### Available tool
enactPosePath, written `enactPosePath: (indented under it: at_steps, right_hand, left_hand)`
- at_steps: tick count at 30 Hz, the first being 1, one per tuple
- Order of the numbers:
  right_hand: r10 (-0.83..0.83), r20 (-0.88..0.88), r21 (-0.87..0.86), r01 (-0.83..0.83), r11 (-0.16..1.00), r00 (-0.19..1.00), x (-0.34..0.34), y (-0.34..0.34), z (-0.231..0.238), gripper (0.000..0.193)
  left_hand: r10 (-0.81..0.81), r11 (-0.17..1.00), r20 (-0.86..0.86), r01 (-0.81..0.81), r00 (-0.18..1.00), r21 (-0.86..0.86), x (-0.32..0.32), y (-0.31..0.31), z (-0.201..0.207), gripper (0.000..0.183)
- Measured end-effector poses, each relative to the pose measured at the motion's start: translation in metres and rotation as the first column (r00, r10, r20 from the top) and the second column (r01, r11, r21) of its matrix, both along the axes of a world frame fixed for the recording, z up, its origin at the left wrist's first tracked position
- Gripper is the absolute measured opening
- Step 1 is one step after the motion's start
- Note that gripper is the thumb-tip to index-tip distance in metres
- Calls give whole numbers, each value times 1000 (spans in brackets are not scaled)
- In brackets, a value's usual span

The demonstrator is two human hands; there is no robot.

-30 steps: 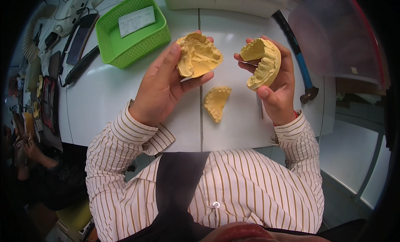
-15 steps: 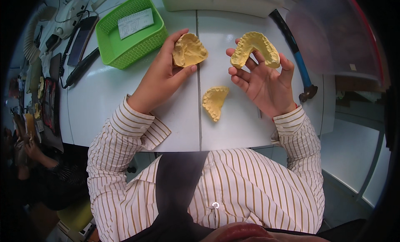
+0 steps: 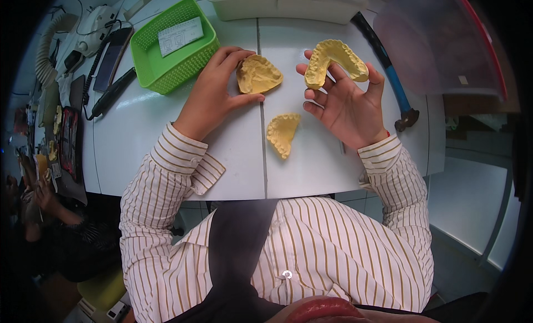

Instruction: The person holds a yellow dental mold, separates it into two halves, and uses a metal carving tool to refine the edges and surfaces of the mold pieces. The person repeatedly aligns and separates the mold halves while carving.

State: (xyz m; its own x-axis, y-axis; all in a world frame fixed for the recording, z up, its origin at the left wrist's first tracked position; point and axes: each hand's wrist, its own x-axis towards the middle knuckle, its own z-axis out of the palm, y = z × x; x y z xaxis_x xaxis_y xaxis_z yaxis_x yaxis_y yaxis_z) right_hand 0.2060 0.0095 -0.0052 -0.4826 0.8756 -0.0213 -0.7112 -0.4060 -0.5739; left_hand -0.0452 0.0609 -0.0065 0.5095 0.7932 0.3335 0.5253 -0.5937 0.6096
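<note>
Both hands have dropped toward the white desk [image 3: 166,139] since a second ago; left hand [image 3: 214,95] now rests its yellow plaster palate-shaped dental cast [image 3: 258,74] on the desk, thumb and fingers [image 3: 230,56] pinching its edges; right hand [image 3: 347,103] palm-up, fingers spread loosely, cradling a yellow horseshoe-shaped plaster dental arch [image 3: 335,61] on the fingertips, slightly above the desk; third small yellow half-arch plaster cast [image 3: 283,133] lies untouched between the hands, nearer the body; green plastic mesh basket [image 3: 175,48] far left; blue-handled hammer [image 3: 391,78] right of right hand.
</note>
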Motion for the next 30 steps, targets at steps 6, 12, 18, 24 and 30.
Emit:
enactPosePath:
  at_steps: [6, 12, 18, 24, 30]
  right_hand:
    - [-11, 54, -22, 12, 1000, 998, 8, 0, -1, 80]
    - [-39, 72, -56, 43, 998, 997, 8, -1, 1, 78]
    - [-56, 49, -68, 59, 996, 997, 13, 0, 2, 77]
    - [-93, 82, -62, 99, 993, 992, 10, -1, 5, 77]
    - [-127, 225, -51, 142, 989, 966, 8, -5, 11, 85]
  left_hand:
    - [24, 999, -67, -25, 997, -20, 8, -2, -4, 69]
    - [28, 998, -51, -25, 998, 56, 4, -5, -4, 88]
    - [-279, 941, -349, 327, 894, 85, 13, -35, 29, 95]
    - [-259, 958, -343, 285, 903, 27, 23, -54, 22, 78]
    - [-243, 969, -253, 244, 937, -26, 28, -60, 13, 75]
